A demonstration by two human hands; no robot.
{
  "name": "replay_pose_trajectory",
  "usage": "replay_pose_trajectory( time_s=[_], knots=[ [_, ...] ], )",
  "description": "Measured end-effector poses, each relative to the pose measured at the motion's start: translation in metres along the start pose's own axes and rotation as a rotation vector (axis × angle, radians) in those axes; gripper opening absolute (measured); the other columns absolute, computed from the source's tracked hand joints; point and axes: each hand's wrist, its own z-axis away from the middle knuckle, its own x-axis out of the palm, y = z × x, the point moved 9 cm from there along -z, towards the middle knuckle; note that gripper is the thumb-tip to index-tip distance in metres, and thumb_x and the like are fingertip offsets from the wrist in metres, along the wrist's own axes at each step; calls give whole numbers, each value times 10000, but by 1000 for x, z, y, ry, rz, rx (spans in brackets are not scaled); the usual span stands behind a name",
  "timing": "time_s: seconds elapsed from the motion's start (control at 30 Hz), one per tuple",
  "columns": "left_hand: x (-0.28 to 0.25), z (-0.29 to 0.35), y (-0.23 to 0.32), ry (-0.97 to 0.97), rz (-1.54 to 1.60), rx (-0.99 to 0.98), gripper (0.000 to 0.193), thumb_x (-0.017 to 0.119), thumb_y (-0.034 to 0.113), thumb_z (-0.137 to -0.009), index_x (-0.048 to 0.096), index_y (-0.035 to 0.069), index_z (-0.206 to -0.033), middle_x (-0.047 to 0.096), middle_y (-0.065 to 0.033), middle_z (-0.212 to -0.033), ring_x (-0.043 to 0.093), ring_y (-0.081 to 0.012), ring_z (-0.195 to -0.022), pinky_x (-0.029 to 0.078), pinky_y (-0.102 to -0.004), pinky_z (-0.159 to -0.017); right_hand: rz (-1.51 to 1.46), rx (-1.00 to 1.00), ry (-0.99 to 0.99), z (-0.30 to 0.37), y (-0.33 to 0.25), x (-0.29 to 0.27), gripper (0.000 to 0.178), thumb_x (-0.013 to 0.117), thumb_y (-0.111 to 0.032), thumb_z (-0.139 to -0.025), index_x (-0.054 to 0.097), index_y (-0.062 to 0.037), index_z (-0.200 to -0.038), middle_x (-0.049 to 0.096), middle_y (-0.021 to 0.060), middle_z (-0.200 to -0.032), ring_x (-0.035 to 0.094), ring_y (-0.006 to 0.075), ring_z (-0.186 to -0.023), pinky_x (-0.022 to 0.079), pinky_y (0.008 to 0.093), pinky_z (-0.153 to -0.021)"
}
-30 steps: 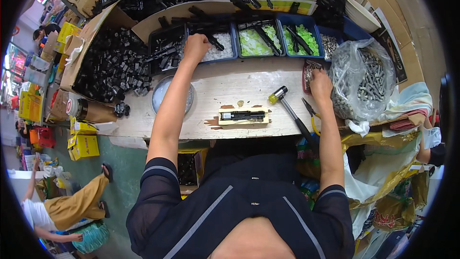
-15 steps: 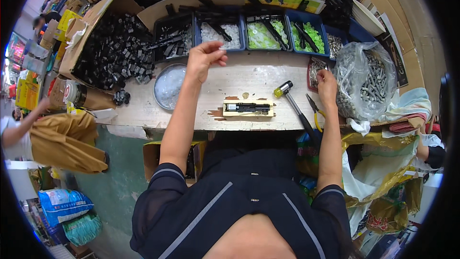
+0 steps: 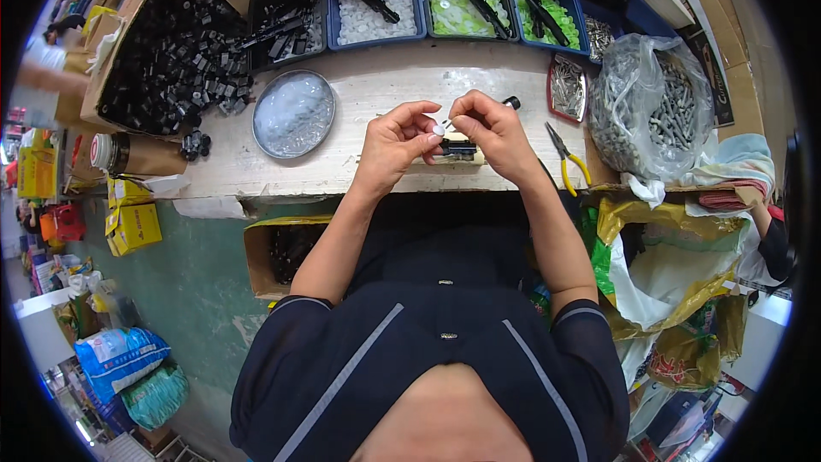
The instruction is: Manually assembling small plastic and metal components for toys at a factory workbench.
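the person's left hand (image 3: 385, 150) and right hand (image 3: 500, 137) meet above the pale workbench (image 3: 376, 77), fingertips close together. the left thumb and forefinger are pinched on a small round white piece (image 3: 439, 130), the other fingers curled loosely. the right thumb and forefinger are closed on a slim piece (image 3: 447, 122), its tip near the white one; whether the two touch cannot be told. just below the fingertips a black part (image 3: 460, 147) lies in a cream block (image 3: 468, 160), partly covered by the hands. a hammer (image 3: 512, 103) shows only its head behind the right hand. to the right lie yellow-handled pliers (image 3: 563, 156) and, beyond them, a red tray (image 3: 587, 96) of thin metal pins beside a clear bag (image 3: 629, 90) of grey parts.
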Motion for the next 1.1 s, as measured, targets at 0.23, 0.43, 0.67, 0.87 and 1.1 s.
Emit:
replay_pose_trajectory(
  time_s=[0.23, 0.43, 0.67, 0.87, 1.1],
  knots=[
    [5, 5, 4, -25, -39, 23, 377, 609, -50, -771, 521, -6, -1134, 573, -49, -813, 581, -101, -671, 502, -217, -546, 43, -13, -33, 2, -2, 8, 54, 545, -50, -850, 520, -10, -824, 502, -11, -778, 444, 60, -722, 384, 208, -653],
    [6, 7, 4, -14, -33, 30, 379, 610, -52, -768, 520, -5, -1133, 572, -47, -813, 574, -96, -665, 502, -216, -546, 153, -97, -15, 2, -13, 6, 53, 558, -37, -829, 527, 4, -815, 518, 23, -771, 473, 89, -716, 395, 218, -657],
    [1, 9, 2, 14, -26, 61, 350, 610, -36, -781, 532, -12, -1121, 579, -51, -816, 576, -100, -661, 505, -217, -546, 216, -121, -66, 1, -13, 17, 34, 564, -13, -810, 549, 17, -813, 547, 51, -775, 510, 117, -712, 410, 236, -650],
    [-13, 14, -13, 92, 163, 85, 228, 606, 6, -809, 594, -21, -1035, 605, -67, -802, 586, -110, -653, 516, -231, -533, 312, -339, 161, 10, -26, 7, 79, 602, 3, -769, 574, 3, -844, 558, 95, -761, 562, 222, -684, 434, 299, -595],
    [-15, 17, -24, 138, 270, 105, 227, 612, 24, -812, 593, -23, -1033, 607, -68, -792, 580, -112, -617, 511, -231, -492, 461, -500, 212, 15, -23, 31, 101, 602, -13, -740, 548, -44, -819, 547, 73, -764, 540, 246, -706, 384, 327, -614]
  ],
)
